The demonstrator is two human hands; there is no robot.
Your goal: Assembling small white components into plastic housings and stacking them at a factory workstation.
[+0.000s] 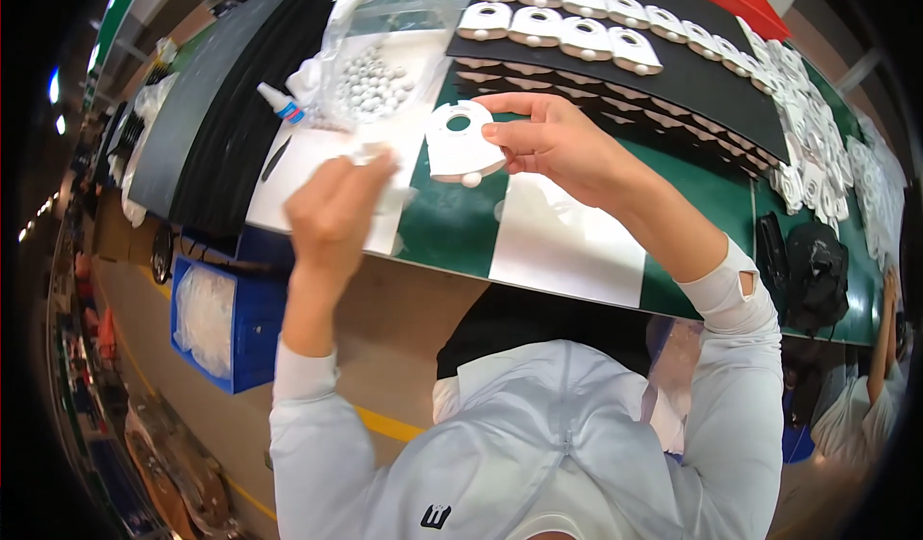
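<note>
While the right hand (pixel 553 141) pinched the flat white plastic plate (pixel 460 144) by its right edge, thumb under and fingers on top, the piece hung just above the green bench (pixel 716 194), over the part of it nearest the person and a little left of the middle. The plate had a round hole near its top and a small white bead (pixel 471 180) showing at its lower rim. The left hand (pixel 336 213) was curled shut just beside the plate, over a white sheet (pixel 298 170) at the bench's near edge; something pale showed at its fingertips, but what it gripped could not be told (the knuckles hid it). To do this well, the plate probably wanted holding level and still, gripped only at the rim so the hole and the lower edge stayed free, while the left hand worked close in with small movements. Beyond the hands lay a clear bag of white beads (pixel 377 83) and a small glue tube (pixel 281 103). Toward the far edge, rows of finished white pieces (pixel 562 30) sat on a black mat (pixel 692 83), with a loose heap of white parts (pixel 812 126) toward the right end
</note>
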